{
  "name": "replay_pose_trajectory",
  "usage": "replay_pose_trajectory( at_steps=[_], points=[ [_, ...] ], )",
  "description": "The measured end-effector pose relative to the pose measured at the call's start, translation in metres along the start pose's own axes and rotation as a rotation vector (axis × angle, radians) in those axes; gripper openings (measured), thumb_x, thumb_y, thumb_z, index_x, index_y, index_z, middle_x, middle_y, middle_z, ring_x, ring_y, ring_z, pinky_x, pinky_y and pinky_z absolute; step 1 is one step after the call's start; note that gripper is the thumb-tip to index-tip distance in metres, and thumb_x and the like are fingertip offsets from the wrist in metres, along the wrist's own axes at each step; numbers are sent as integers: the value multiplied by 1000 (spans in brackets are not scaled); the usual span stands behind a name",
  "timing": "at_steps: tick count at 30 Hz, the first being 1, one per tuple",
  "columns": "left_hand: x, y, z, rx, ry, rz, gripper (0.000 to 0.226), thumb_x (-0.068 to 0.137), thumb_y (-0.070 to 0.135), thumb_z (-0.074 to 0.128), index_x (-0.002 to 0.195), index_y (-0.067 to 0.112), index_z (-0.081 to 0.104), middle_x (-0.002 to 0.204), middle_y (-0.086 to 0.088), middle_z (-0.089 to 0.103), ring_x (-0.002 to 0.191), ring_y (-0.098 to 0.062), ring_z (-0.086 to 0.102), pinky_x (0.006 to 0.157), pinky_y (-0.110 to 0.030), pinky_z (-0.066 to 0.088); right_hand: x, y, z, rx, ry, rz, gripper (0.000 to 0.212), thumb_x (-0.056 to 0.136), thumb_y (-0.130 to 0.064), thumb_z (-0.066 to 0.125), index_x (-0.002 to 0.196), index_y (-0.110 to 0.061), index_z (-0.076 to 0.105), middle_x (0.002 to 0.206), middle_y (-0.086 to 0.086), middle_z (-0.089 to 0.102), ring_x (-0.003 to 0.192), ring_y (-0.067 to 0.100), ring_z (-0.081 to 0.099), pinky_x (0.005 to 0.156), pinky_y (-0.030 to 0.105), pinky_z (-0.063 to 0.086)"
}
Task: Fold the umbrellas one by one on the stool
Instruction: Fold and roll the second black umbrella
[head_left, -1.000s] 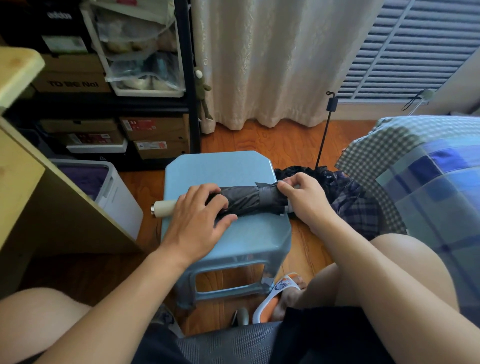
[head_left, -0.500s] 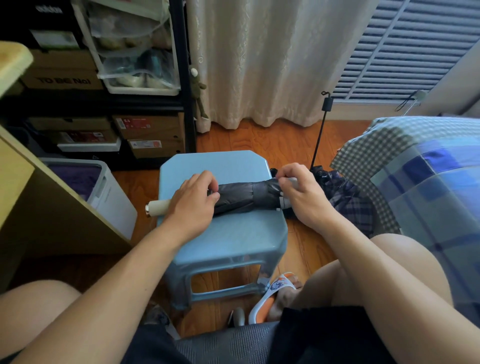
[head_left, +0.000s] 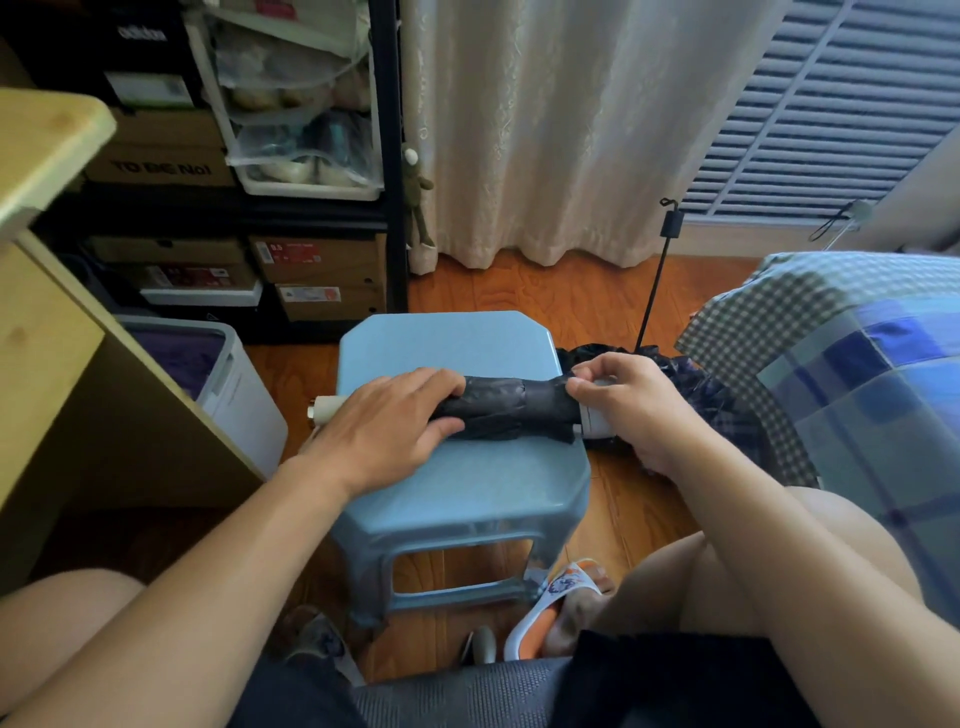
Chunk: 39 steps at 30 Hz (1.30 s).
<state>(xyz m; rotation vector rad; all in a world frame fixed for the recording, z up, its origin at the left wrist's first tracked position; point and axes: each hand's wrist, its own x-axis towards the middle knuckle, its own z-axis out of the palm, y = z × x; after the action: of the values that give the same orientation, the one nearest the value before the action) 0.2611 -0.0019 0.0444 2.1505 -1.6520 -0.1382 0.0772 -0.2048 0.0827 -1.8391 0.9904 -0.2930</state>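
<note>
Progress: one black umbrella (head_left: 511, 413) lies rolled across the blue stool (head_left: 457, 483), canopy wound tight, pale handle (head_left: 327, 408) overhanging the stool's left edge. The left hand (head_left: 387, 428) rests on the roll with fingers nearly straight, pinning it. The right hand (head_left: 631, 402) pinches at the roll's right end, apparently at the strap or tip; which one cannot be told. Judged state: this umbrella is near finished, fastening outstanding.

Remaining: a second umbrella (head_left: 691, 384), dark and crumpled, lies unfolded on the floor just right of the stool, its shaft (head_left: 655, 291) standing up.

Clearances: the roll spans nearly the full seat width, both ends at or past the edges. A storage bin (head_left: 244, 389) stands near on the left, a bed (head_left: 857, 374) close on the right; the front half of the seat is free.
</note>
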Motion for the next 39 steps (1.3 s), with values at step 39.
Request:
replay_pose_trajectory(
  at_steps=[39],
  points=[
    [2,28,22,-190,219,-303,15,98,26,62,90,20,51,95,0,60,90,-24,52,79,-47,47,13,-6,19,-212,148,110,26,101,-22,63,76,-14,65,82,2,62,81,19,59,66,29,47]
  ],
)
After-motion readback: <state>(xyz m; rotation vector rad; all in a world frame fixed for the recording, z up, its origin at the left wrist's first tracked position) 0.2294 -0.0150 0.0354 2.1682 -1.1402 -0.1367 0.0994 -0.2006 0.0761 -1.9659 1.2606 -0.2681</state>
